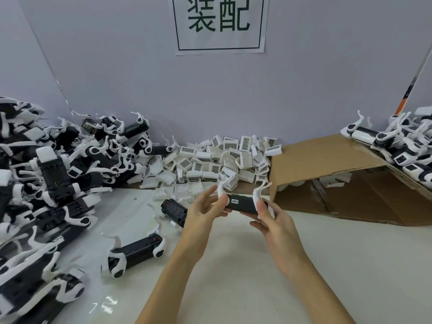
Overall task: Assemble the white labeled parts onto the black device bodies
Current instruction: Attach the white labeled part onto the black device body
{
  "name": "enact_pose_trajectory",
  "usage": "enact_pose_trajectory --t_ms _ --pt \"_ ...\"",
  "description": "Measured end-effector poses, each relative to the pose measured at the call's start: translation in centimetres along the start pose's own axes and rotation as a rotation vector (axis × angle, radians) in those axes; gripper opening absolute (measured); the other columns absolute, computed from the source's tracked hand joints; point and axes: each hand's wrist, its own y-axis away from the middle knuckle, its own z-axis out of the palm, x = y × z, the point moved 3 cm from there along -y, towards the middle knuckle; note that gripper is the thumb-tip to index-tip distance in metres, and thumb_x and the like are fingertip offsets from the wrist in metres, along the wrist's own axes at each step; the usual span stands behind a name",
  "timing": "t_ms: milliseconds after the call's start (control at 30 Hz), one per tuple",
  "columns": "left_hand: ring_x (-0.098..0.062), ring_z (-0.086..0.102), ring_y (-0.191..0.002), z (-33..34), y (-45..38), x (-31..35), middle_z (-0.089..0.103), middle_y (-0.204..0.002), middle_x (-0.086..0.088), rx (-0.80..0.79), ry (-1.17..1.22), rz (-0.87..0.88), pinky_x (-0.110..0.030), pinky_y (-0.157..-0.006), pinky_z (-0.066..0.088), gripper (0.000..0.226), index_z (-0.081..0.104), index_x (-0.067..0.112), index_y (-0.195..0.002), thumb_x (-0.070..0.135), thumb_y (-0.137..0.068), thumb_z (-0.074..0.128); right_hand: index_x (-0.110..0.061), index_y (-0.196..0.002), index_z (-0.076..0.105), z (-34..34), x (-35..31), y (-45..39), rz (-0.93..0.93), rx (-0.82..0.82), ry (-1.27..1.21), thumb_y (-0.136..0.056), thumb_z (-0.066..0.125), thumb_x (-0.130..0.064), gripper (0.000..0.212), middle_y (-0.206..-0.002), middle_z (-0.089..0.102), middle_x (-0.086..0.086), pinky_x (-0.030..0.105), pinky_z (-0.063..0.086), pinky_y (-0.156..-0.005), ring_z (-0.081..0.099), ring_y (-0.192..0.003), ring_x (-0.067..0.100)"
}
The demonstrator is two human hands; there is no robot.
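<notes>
Your two hands hold one black device body (242,205) level above the tabletop (257,265), lengthwise between them. Your left hand (202,212) has its grip closed on the body's left end, thumb and fingertips pinching beside a white curved arm (221,190) that rises there. Your right hand (272,222) has its grip closed on the right end, fingers curled under and around the white end piece (258,198), whose arm also points up. A small white label (235,201) shows on the body's upper face, between the two grips.

Just behind and left of your left hand, a second black body (174,210) lies on the tabletop, partly hidden by your fingers. Nearer you and farther left lies another black body with white arms (138,252), apart from the rest. Well to the left of that, a large heap of black-and-white device bodies (46,183) covers the tabletop up to the wall.

Directly beyond the grip, against the grey wall (140,78), sits the pile of white labeled parts (217,160), many showing barcode labels. To the right of the grip, a cardboard box (332,181) lies on its side, open toward you, touching that pile. More black-and-white units (397,143) rest on the box's top at far right. A paper sign (219,24) with two large characters hangs on the wall above the pile.
</notes>
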Motion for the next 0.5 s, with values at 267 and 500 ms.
enact_pose_trajectory --t_ms 267,500 --pt "-0.045 0.072 -0.095 0.3 0.4 0.1 0.068 -0.121 -0.024 -0.270 0.370 -0.317 -0.040 -0.063 0.056 0.054 0.063 0.022 -0.144 0.054 -0.100 0.064 -0.027 -0.144 0.057 -1.5 -0.7 -0.4 -0.088 -0.252 -0.097 -0.084 0.089 -0.024 0.068 -0.144 0.063 0.002 0.040 0.048 -0.109 0.061 -0.133 0.025" --pt "-0.042 0.073 -0.083 1.0 0.0 -0.9 0.074 -0.114 -0.024 -0.125 0.239 -0.296 -0.040 -0.067 0.060 0.061 0.055 0.013 -0.135 0.066 -0.104 0.055 -0.020 -0.133 0.070 -1.5 -0.4 -0.3 -0.077 -0.281 -0.036 -0.084 0.057 0.027 0.069 -0.132 0.065 0.017 0.040 0.051 -0.109 0.063 -0.126 0.033"
